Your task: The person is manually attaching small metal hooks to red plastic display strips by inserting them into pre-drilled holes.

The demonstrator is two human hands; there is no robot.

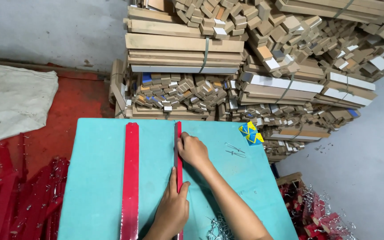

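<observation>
You get even, soft daylight with no harsh shadows. The glossy red strip [130, 178] on the tabletop [94, 186] shows mild glare. Focus stays sharp at centre; edges toward 3 and 9 o'clock bow slightly.

Counts around the turquoise table [98, 178]

On the table lie two long red strips: one red strip [130, 178] lying free on its left half, and a second red strip [178, 142] near its middle, under two hands, the left hand [173, 209] nearer the table's near edge and the right hand [193, 150] further up. Toward the table's far right corner sit one blue-and-yellow packet [250, 133] and two small metal clips [235, 150]. Left of the table lies one white sack [12, 100]. The stacked wooden slats [254, 62] behind the table are too many to count.
</observation>
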